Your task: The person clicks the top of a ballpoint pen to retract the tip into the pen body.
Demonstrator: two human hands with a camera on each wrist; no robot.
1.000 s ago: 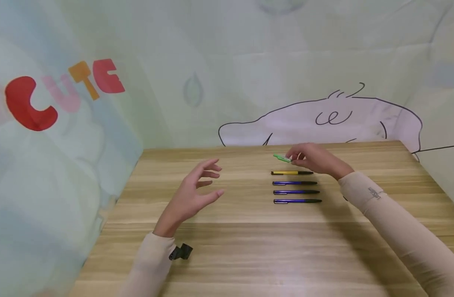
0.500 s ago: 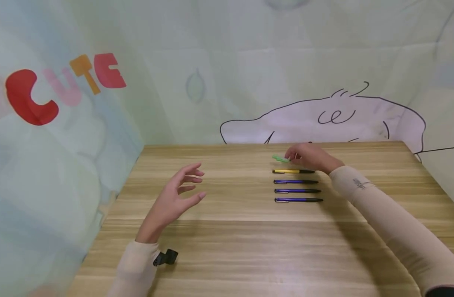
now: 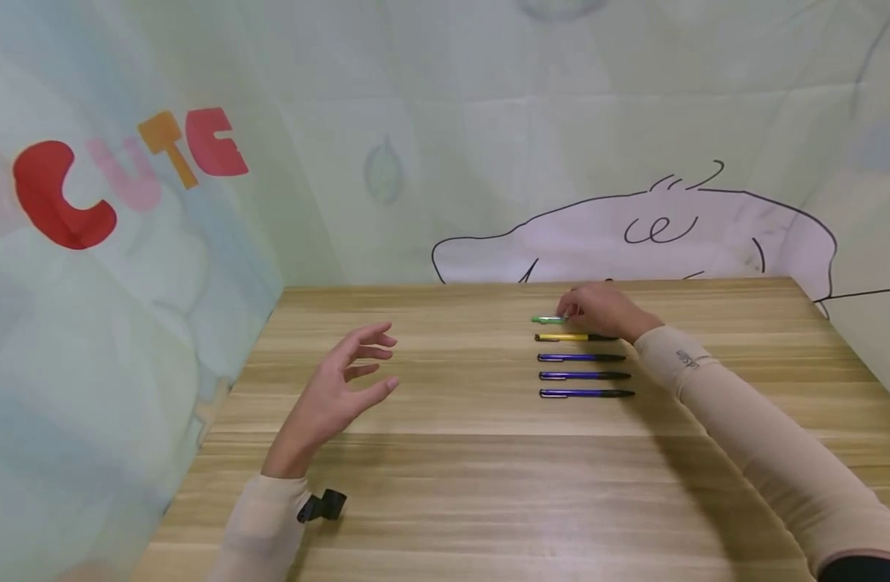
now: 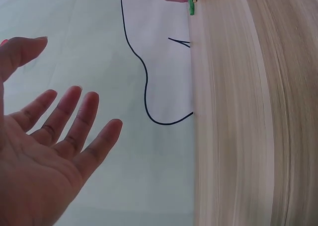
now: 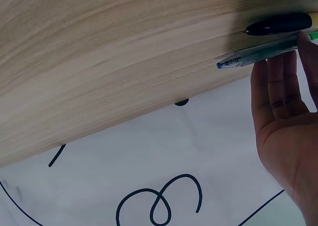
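Observation:
My right hand (image 3: pixel 603 310) pinches a green pen (image 3: pixel 546 320) by the thumb and fingers near the far edge of the table. In the right wrist view this pen (image 5: pixel 258 53) has a clear barrel, and its tip points away from the hand. Just in front of it lies a yellow pen (image 3: pixel 563 337) with a black grip, roughly parallel to it. Three blue pens, the nearest blue pen (image 3: pixel 570 394) among them, continue the row towards me. My left hand (image 3: pixel 334 396) hovers over the left of the table, holding nothing, its fingers spread and relaxed.
The wooden table (image 3: pixel 445 501) meets a printed cloth backdrop (image 3: pixel 328 186) along its far edge. Another cloth side with coloured letters borders it on the left. A small black device (image 3: pixel 324 505) sits on my left wrist.
My right hand has brought the green pen slightly nearer the yellow one and turned it from slanted to level with the row. The left hand has drawn back to the left.

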